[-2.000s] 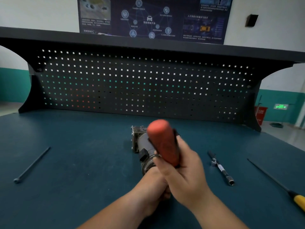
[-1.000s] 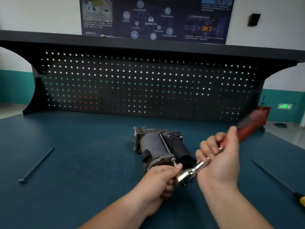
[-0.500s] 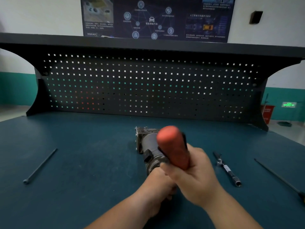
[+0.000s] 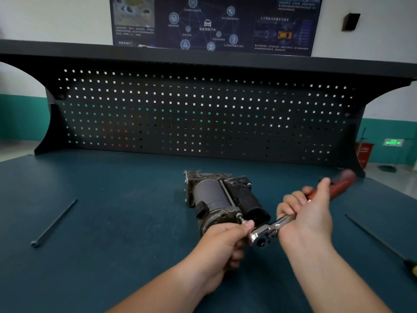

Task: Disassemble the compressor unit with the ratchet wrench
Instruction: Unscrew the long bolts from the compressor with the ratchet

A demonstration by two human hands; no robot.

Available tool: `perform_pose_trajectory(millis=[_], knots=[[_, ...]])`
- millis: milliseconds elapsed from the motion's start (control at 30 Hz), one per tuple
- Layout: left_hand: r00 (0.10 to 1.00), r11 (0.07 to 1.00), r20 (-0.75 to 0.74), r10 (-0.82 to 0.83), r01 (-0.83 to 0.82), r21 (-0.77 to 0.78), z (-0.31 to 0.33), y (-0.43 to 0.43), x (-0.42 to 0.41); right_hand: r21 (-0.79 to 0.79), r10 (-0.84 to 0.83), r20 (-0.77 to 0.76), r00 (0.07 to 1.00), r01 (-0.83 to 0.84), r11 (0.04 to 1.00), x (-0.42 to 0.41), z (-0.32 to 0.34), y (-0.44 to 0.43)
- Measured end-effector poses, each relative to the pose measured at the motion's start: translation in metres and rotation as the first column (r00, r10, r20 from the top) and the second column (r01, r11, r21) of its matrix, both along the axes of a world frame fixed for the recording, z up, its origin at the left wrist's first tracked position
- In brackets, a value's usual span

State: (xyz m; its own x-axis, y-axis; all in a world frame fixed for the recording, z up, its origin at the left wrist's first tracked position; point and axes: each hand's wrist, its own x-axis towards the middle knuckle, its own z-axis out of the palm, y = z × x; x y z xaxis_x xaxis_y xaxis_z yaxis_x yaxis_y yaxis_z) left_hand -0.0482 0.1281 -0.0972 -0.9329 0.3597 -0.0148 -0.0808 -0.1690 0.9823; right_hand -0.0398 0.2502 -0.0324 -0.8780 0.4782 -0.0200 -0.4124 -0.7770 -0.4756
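- The teal tabletop (image 4: 112, 199) carried everything.
- The compressor (image 4: 209, 195) sat in the middle of it.
- The ratchet wrench (image 4: 262, 237) had its head at the compressor's near end, red handle angled off right.
- The right hand (image 4: 309, 218) had its grip closed round the handle, and the left hand (image 4: 221, 242) pinched at the head.
- A thin black rod (image 4: 54, 222) lay well off left.
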Motion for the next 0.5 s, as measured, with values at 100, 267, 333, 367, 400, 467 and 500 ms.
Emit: perform_pose_trajectory(millis=[100, 267, 333, 367, 400, 467, 500], knots=[[1.0, 0.999, 0.014, 0.019, -0.018, -0.051, 0.001, -0.002, -0.001, 0.293, -0.048, -0.202, 0.978, 0.107, 0.95, 0.005, -0.001, -0.012], [0.989, 0.979, -0.148, 0.017, -0.047, -0.199, 0.0, 0.001, 0.002, 0.852, 0.354, -0.425, 0.833, 0.236, 0.467, 0.016, -0.015, -0.027], [0.983, 0.984, -0.182, 0.029, -0.061, -0.17, 0.002, 0.002, 0.004, 0.886, 0.398, -0.452, 0.798, 0.351, 0.301, 0.018, -0.021, -0.028], [0.984, 0.987, -0.177, 0.032, -0.06, -0.152, 0.001, 0.002, 0.003, 0.884, 0.399, -0.452, 0.798, 0.342, 0.319, 0.019, -0.019, -0.03], [0.987, 0.99, -0.156, 0.033, -0.053, -0.128, 0.0, 0.0, 0.002, 0.879, 0.39, -0.431, 0.814, 0.281, 0.386, 0.021, -0.016, -0.033], [0.996, 0.996, -0.09, 0.0, -0.008, -0.088, 0.001, -0.002, 0.002, 0.785, 0.288, -0.393, 0.873, 0.156, 0.599, 0.019, -0.01, -0.031], [0.998, 0.997, -0.065, -0.022, 0.017, -0.071, 0.002, -0.002, 0.002, 0.685, 0.192, -0.359, 0.913, 0.118, 0.719, 0.016, -0.007, -0.028]])
